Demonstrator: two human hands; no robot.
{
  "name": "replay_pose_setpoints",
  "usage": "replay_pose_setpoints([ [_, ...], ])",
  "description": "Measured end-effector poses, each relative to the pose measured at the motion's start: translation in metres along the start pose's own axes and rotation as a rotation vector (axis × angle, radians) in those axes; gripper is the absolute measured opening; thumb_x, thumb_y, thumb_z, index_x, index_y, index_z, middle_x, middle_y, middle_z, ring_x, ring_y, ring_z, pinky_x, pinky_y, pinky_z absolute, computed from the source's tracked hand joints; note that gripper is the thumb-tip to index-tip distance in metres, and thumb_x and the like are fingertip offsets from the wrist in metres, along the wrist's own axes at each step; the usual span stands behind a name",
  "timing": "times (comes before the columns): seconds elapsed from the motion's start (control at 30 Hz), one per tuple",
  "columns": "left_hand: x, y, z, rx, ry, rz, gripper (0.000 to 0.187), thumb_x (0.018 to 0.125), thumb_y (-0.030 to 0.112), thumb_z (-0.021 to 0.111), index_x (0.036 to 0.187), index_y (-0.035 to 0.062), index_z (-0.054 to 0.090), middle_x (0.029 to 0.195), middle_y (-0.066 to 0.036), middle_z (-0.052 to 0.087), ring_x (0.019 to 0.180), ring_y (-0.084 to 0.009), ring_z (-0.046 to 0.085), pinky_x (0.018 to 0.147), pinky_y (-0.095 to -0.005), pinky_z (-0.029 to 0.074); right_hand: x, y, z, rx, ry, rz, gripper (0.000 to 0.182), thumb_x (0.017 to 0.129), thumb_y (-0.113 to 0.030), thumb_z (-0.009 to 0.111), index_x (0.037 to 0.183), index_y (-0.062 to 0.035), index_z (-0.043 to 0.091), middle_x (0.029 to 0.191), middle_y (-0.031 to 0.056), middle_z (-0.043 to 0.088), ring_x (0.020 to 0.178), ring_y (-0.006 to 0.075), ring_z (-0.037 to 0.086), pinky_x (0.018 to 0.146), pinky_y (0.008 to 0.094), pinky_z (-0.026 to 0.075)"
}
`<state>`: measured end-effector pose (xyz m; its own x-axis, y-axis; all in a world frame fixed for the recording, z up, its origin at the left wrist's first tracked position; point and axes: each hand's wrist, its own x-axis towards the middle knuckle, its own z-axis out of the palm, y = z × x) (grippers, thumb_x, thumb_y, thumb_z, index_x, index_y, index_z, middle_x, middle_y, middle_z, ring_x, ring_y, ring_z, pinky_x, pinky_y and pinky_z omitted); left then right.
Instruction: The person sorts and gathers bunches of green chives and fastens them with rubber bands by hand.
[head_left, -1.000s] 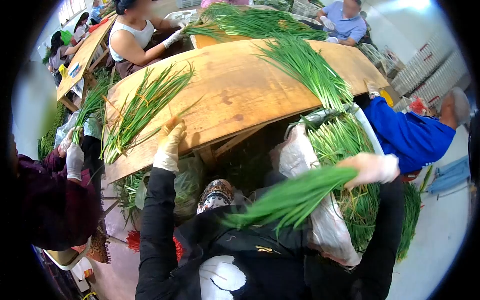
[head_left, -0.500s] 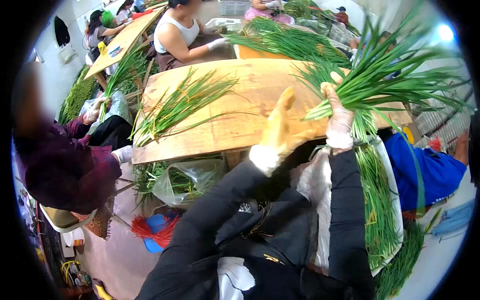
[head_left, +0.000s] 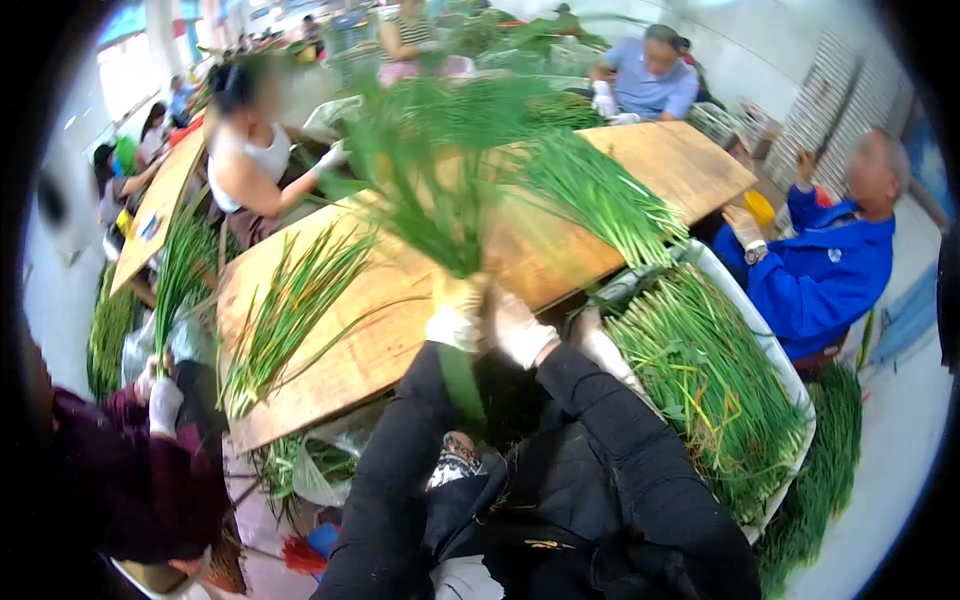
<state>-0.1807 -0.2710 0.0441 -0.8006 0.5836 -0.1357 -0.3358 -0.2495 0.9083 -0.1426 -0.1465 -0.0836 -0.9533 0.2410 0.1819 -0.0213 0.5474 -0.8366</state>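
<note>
A bunch of green chives (head_left: 440, 190) stands upright in front of me, its leaves fanned out and smeared by motion. My left hand (head_left: 458, 308), in a yellow-and-white glove, is closed around the lower stems. Close against it, my right hand (head_left: 518, 328) in a thin whitish glove meets the base of the bunch; its fingers are blurred and partly hidden. One long leaf dangles below my hands. Beyond them, a pile of chives (head_left: 600, 195) lies on the wooden table (head_left: 660, 155). Another loose pile of chives (head_left: 295, 315) rests at the table's left end.
At my right stands a white tub (head_left: 785, 375) full of chives, with more chives (head_left: 820, 490) on the floor beside it. A co-worker in blue (head_left: 820, 270) sits on the right; another in dark purple (head_left: 120, 460) holds chives on the left. Others work across the table.
The bunch has swung from the right to the middle and now stands upright. My left hand, open before, has closed on its stems next to my right hand. The view has turned right.
</note>
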Motion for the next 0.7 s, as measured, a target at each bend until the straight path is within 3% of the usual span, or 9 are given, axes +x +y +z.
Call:
replay_pose_setpoints([
  [0.07,0.014,0.005,-0.013,-0.082,-0.121,-0.075,0.031,0.07,0.013,0.068,0.097,0.0047,0.055,0.08,-0.004,0.057,0.071,-0.0151,0.054,0.063,-0.029,0.045,-0.03,-0.113,-0.024,-0.577,0.046,0.128,0.049,0.081,-0.013,0.044,0.123,0.0064,0.029,0.107,0.0263,0.049,0.094,0.0327,0.054,0.08,0.0349,0.044],
  [0.13,0.032,0.007,-0.018,-0.408,-0.178,-0.082,0.019,0.073,0.017,0.065,0.088,0.0073,0.058,0.077,-0.003,0.059,0.07,-0.0157,0.055,0.065,-0.0321,0.047,-0.039,-0.07,-0.024,-0.581,0.426,-0.443,0.056,0.077,-0.005,0.04,0.129,0.0012,0.021,0.081,0.0211,0.056,0.071,0.0342,0.057,0.061,0.0399,0.047],
  [0.2,0.053,0.01,-0.04,-0.501,-0.079,-0.044,0.019,0.075,0.019,0.063,0.089,0.0077,0.058,0.085,-0.005,0.061,0.073,-0.018,0.056,0.074,-0.0332,0.045,-0.057,-0.074,-0.049,-0.962,0.144,-0.193,0.056,0.079,-0.006,0.036,0.129,0.0065,0.017,0.077,0.019,0.056,0.06,0.0244,0.059,0.048,0.033,0.047],
  [0.23,0.072,0.007,-0.061,-0.524,-0.078,-0.069,0.019,0.076,0.018,0.062,0.09,0.0066,0.058,0.087,-0.006,0.06,0.077,-0.0179,0.055,0.075,-0.0338,0.044,-0.058,-0.061,-0.066,-1.07,0.146,-0.291,0.058,0.078,-0.005,0.038,0.13,0.005,0.015,0.071,0.0136,0.055,0.049,0.0206,0.055,0.039,0.0323,0.043],
  [0.33,0.092,0.023,-0.082,-0.518,-0.086,0.099,0.021,0.077,0.016,0.059,0.095,0.0057,0.057,0.097,-0.009,0.059,0.088,-0.0182,0.054,0.082,-0.0345,0.041,-0.047,-0.001,-0.119,-1.079,0.105,0.041,0.042,0.081,-0.008,0.037,0.121,0.0047,0.032,0.073,0.0141,0.056,0.058,0.0227,0.059,0.045,0.0331,0.047],
  [0.4,0.128,0.028,-0.115,-0.418,-0.263,0.193,0.023,0.078,0.016,0.059,0.097,0.0057,0.056,0.105,-0.009,0.057,0.095,-0.0162,0.052,0.087,-0.0326,0.037,-0.038,0.032,-0.151,-1.11,0.281,0.287,0.027,0.082,-0.007,0.036,0.106,0.0043,0.044,0.076,0.0142,0.057,0.064,0.0232,0.06,0.05,0.0332,0.049],
  [0.53,0.088,0.062,-0.089,-0.317,-0.042,0.269,0.039,0.081,0.021,0.056,0.115,0.0103,0.042,0.119,-0.007,0.049,0.11,-0.0179,0.044,0.093,-0.0303,0.03,-0.024,0.037,-0.185,-0.98,0.489,0.701,0.024,0.079,-0.009,0.043,0.099,0.0032,0.048,0.084,0.0157,0.06,0.074,0.0238,0.062,0.06,0.0308,0.051],
  [0.63,0.059,0.046,-0.065,-0.18,-0.11,0.292,0.047,0.078,0.018,0.061,0.118,0.0055,0.04,0.12,-0.012,0.048,0.112,-0.019,0.043,0.091,-0.0313,0.035,-0.016,0.053,-0.18,-0.902,0.62,0.617,0.025,0.079,-0.01,0.039,0.098,0.005,0.049,0.087,0.0225,0.058,0.078,0.0327,0.061,0.067,0.0381,0.049],
  [0.7,0.023,0.019,-0.034,-0.14,-0.114,0.144,0.044,0.072,0.017,0.067,0.11,0.0039,0.049,0.103,-0.01,0.054,0.091,-0.0161,0.053,0.078,-0.0266,0.044,-0.008,0.061,-0.176,-0.848,0.676,0.632,0.027,0.078,-0.01,0.045,0.1,0.0047,0.05,0.089,0.022,0.058,0.079,0.0316,0.061,0.068,0.0371,0.049],
])
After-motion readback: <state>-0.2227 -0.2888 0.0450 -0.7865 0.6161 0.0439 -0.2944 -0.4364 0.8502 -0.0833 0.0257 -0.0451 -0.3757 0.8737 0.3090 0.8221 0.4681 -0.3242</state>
